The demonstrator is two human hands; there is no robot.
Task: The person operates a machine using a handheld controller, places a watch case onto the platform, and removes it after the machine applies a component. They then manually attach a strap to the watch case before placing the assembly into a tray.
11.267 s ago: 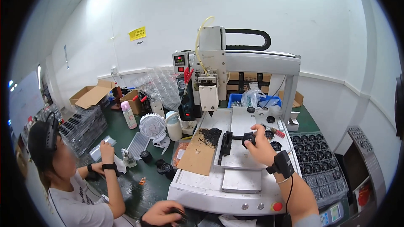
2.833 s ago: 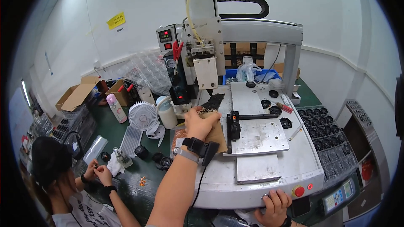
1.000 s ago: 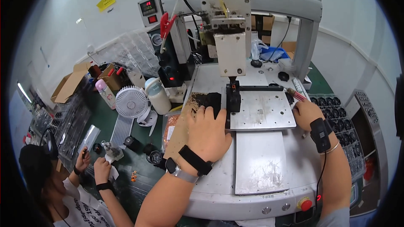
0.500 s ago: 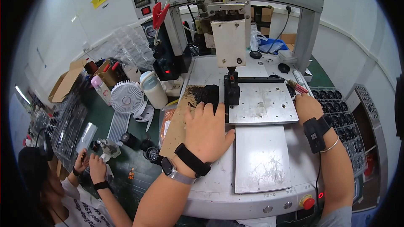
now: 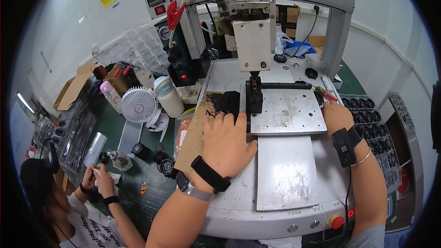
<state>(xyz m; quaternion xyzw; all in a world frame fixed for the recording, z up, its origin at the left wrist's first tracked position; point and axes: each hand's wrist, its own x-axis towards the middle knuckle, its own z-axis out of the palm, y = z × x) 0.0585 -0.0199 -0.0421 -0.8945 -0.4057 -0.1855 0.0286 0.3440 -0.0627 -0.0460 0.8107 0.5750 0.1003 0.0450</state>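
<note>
- Left hand (image 5: 228, 144) lies flat, fingers (image 5: 223, 121) spread, tips touching the black pad (image 5: 220, 102) just ahead.
- Right hand (image 5: 337, 115) rests farther off, beside the metal plate (image 5: 287, 115); whether its fingers are apart I cannot tell.

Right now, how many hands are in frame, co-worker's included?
4. Wearer's left hand lies flat beside the black fixture block; right hand rests at the metal plate edge. Co-worker's two hands are together, lower left.

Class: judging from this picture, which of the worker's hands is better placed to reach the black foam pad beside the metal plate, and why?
Probably the left hand: its fingertips already lie at the black foam pad. The right hand rests across the metal plate.
</note>
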